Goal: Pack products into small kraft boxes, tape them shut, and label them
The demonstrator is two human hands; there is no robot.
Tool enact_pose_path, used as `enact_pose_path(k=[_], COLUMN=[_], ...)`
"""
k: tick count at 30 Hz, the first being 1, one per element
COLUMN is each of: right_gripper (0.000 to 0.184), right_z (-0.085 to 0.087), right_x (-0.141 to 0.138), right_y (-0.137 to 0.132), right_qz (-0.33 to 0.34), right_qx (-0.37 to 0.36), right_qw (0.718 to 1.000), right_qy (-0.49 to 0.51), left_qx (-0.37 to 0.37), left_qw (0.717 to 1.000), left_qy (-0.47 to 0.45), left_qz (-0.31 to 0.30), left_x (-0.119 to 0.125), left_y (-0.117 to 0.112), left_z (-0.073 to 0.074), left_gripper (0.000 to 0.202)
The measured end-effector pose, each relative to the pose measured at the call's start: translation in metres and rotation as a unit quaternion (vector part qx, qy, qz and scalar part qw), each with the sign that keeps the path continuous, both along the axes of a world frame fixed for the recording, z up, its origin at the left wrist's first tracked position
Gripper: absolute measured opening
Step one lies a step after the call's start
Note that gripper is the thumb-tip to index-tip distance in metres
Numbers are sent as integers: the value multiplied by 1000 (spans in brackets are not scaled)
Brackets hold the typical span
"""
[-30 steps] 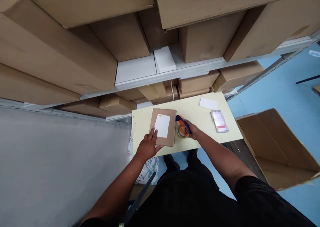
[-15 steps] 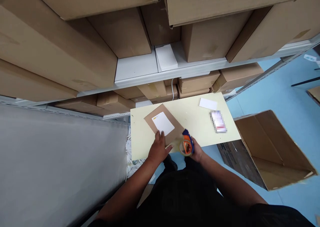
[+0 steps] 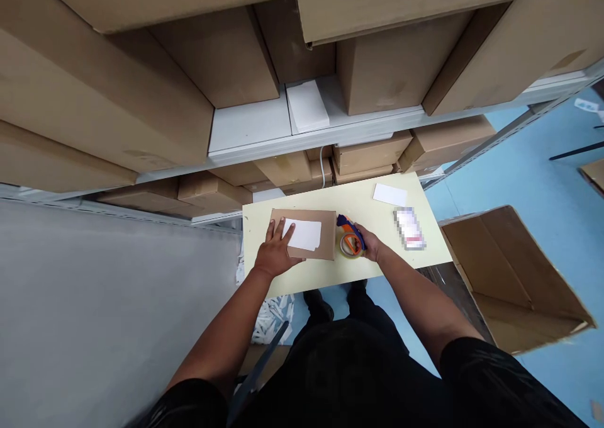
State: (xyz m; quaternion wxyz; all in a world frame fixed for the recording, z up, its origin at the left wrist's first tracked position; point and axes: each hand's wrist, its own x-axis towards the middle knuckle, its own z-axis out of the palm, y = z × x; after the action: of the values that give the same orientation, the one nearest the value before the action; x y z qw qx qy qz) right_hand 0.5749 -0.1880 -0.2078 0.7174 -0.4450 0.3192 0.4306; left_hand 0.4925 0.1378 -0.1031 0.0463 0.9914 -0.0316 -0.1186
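A brown cardboard box (image 3: 311, 215) lies on the cream table (image 3: 287, 283), its long side running left to right. On its top is a white label (image 3: 306, 236). My left hand (image 3: 276, 252) rests flat on the box's left end, fingers spread and partly over the label. At the box's right end, my right hand (image 3: 369, 242) grips a blue and orange tape dispenser (image 3: 352, 234) holding a roll of clear tape. The dispenser is beside the box edge; whether it touches cannot be made out.
A white slip of paper (image 3: 390, 194) and a blurred-out phone (image 3: 409, 228) lie on the table's right side. An open carton (image 3: 504, 264) stands right of the table. Shelving (image 3: 255, 148) loaded with cardboard boxes rises behind. White scraps (image 3: 274, 321) lie below the table.
The box has turned from a slant to lie straight along the table. My left hand has shifted left and spread over its end. The tape dispenser remains in my right hand.
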Motion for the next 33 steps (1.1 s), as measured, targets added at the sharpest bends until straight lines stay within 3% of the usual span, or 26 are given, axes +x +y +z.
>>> enact_pose_path(k=[6,9,11,13,18,21,23,26,31,33], right_gripper=[48,50,51,51,49,46,47,46,52,56], right_z=[-7,-4,-2,-1,-1,1,4,7,12,14], right_x=[-108,-132,-118,-85,8,35,33,-8,-129,-156], right_y=[-8,0,4,3,-7,-6,-6,-9,-2,9], right_qz=[-67,-111,-146,-161,-56,-29,-30,-49,-65,-76], right_qx=[37,79,91,80,26,18,13,8,71,98], right_qw=[995,987,982,982,998,999,999,999,992,987], right_qy=[60,90,80,64,32,11,10,22,78,100], left_qx=[2,-9,-21,-31,-46,-35,-28,-28,-43,-53], left_qw=[996,994,996,999,991,992,995,996,997,997], left_qy=[6,-2,-10,-6,-14,-44,-53,-57,-63,-60], left_qz=[89,109,82,28,-123,-109,-85,-65,-16,11], left_x=[-2,-18,-36,-50,-48,-40,-40,-42,-38,-39], left_y=[-40,-63,-71,-70,-51,-49,-53,-61,-81,-95], left_z=[-2,-3,0,5,7,-5,-14,-20,-16,-13], left_gripper=[115,113,112,109,91,78,73,73,72,72])
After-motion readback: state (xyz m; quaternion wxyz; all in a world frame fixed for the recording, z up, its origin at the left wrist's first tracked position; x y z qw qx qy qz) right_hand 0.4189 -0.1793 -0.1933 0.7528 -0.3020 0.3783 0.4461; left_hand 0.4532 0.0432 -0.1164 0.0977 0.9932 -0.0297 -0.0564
